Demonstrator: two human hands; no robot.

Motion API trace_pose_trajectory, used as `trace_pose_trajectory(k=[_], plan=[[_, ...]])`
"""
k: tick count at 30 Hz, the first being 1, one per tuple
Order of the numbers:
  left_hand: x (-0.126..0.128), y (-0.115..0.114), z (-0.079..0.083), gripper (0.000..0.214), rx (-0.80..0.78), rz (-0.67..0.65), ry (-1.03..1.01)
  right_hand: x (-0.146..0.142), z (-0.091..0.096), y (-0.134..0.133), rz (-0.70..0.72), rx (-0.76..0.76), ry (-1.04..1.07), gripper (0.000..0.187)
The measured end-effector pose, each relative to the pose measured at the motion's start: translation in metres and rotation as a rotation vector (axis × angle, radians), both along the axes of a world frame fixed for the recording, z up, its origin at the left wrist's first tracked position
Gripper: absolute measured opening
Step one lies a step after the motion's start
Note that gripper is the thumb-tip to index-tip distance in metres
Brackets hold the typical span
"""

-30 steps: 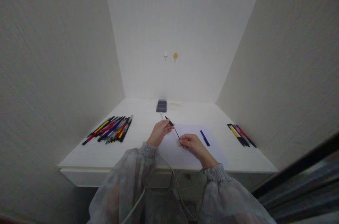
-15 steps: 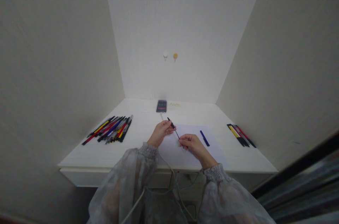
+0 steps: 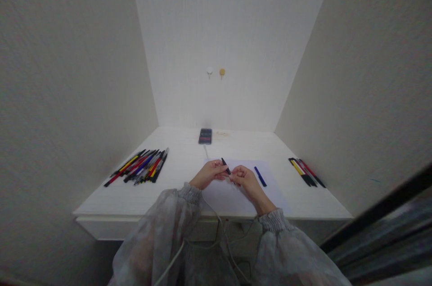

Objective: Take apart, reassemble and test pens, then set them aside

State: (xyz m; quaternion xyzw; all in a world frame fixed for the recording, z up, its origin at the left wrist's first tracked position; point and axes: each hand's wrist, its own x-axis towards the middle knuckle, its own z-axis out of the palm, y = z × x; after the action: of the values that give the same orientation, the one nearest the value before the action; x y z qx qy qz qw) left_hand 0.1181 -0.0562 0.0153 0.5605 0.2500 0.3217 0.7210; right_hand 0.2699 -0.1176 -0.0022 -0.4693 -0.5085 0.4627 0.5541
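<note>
Both my hands meet over a white sheet of paper [image 3: 270,187] on the white desk [image 3: 182,160]. My left hand [image 3: 209,174] pinches the upper end of a thin black pen [image 3: 225,165]. My right hand [image 3: 245,179] is closed around the pen's lower end, with the fingers curled. The pen is tilted, its top pointing away and to the left. A blue pen [image 3: 260,176] lies on the paper just right of my right hand.
A row of several coloured pens [image 3: 143,165] lies at the desk's left. A smaller group of pens [image 3: 305,172] lies at the right. A dark phone [image 3: 205,136] with a white cable sits at the back. Two round hooks [image 3: 216,71] hang on the wall.
My hands have come closer together along the black pen. The left hand slid right and toward me, and the exposed length of pen between the hands has shrunk.
</note>
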Motion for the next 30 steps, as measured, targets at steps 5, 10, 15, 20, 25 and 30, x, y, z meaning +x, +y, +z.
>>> trace_pose_trajectory(k=[5,10,15,20,25,30], plan=[[-0.001,-0.001,0.0,0.029,0.015,-0.04,-0.002,0.0,0.001,0.0,-0.003,-0.01,-0.035,0.024],[-0.001,-0.001,0.0,0.027,-0.004,-0.1,-0.024,0.0,0.002,-0.001,-0.041,-0.006,-0.061,0.027],[0.0,0.0,-0.002,0.028,-0.081,-0.137,-0.098,0.0,0.004,-0.002,-0.075,0.003,-0.052,0.031],[0.001,0.0,-0.004,0.027,-0.126,-0.134,-0.181,-0.002,0.006,-0.001,-0.105,0.019,-0.046,0.031],[-0.002,0.002,-0.001,0.021,-0.159,-0.048,-0.271,0.005,0.007,0.001,-0.222,0.097,-0.123,0.041],[-0.003,0.009,-0.002,0.013,-0.228,0.105,-0.385,0.034,0.02,-0.01,-0.528,0.043,-0.858,0.028]])
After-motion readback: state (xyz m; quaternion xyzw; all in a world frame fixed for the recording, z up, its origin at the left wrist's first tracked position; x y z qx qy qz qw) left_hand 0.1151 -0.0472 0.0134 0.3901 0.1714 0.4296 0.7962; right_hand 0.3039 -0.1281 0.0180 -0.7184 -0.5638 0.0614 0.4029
